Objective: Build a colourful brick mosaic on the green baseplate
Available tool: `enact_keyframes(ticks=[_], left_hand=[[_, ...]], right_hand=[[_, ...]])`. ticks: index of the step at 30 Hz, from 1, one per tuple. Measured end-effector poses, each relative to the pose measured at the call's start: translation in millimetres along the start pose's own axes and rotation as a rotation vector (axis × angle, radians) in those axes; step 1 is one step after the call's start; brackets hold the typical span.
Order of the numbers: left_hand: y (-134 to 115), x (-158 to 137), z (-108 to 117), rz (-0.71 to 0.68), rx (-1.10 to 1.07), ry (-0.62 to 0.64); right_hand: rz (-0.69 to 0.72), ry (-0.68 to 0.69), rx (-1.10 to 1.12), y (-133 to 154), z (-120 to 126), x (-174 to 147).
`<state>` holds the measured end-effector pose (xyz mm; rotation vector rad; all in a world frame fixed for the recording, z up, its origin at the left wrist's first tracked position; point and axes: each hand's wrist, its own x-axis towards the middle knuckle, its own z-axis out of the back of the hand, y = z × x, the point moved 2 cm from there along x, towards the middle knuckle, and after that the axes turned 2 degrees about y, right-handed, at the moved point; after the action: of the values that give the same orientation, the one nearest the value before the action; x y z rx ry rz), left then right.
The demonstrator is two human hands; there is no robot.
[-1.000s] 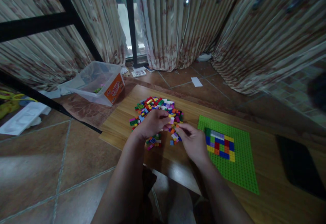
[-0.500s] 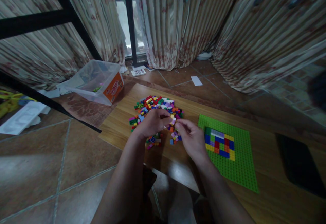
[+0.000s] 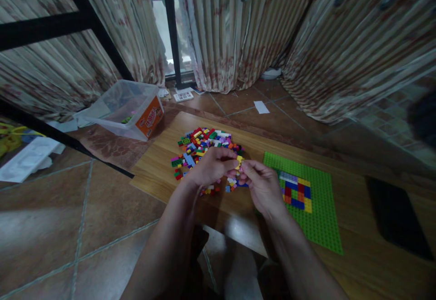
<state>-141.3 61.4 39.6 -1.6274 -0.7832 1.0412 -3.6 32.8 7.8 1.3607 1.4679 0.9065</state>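
Between both hands, above the near right part of a pile of loose building bricks [image 3: 190, 147], is a small yellow brick [image 3: 240, 159]. My left hand [image 3: 214, 167] pinches it from the left with thumb and forefinger. The closed fingertips of my right hand [image 3: 264, 182] grip its right side; whether a second small piece is between them I cannot tell. Just right of my right hand lies a green baseplate [image 3: 322, 220], bearing a flat patch of bricks [image 3: 298, 193] in blue, yellow, red, orange and other colours. My right hand hides the patch's left edge.
A clear plastic box [image 3: 126, 127] with an orange label stands on the floor beyond the table's left end. A dark flat object [image 3: 397, 213] lies on the wooden table [image 3: 155, 172] at the right. Black metal bars [image 3: 98, 159] cross the left side.
Both hands have shifted slightly right, and the yellow brick now shows plainly between their fingertips. My right hand covers more of the brick patch's left edge. The view has moved a little.
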Motion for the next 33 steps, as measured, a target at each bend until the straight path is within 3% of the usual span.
enact_keyframes(ticks=[5,10,12,15,19,25,33], left_hand=[[-1,-2,15,-0.044,0.074,-0.020],[4,-9,50,-0.081,0.345,-0.194],[7,-10,59,-0.082,0.470,-0.262],[10,-9,63,-0.079,0.597,-0.338],[8,-7,59,-0.104,0.663,-0.350],[4,-7,62,-0.199,0.623,-0.429],[-8,-13,67,-0.200,0.544,-0.515]], right_hand=[[0.014,-0.011,-0.153,-5,-2,1],[0.274,0.002,-0.712,-7,-5,-4],[0.349,0.045,-0.838,-8,-7,-5],[0.376,0.084,-0.900,-9,-8,-5],[0.417,0.102,-0.926,-8,-10,-7],[0.490,0.219,-0.997,-9,-21,-14],[0.619,0.455,-1.155,-17,-48,-15]])
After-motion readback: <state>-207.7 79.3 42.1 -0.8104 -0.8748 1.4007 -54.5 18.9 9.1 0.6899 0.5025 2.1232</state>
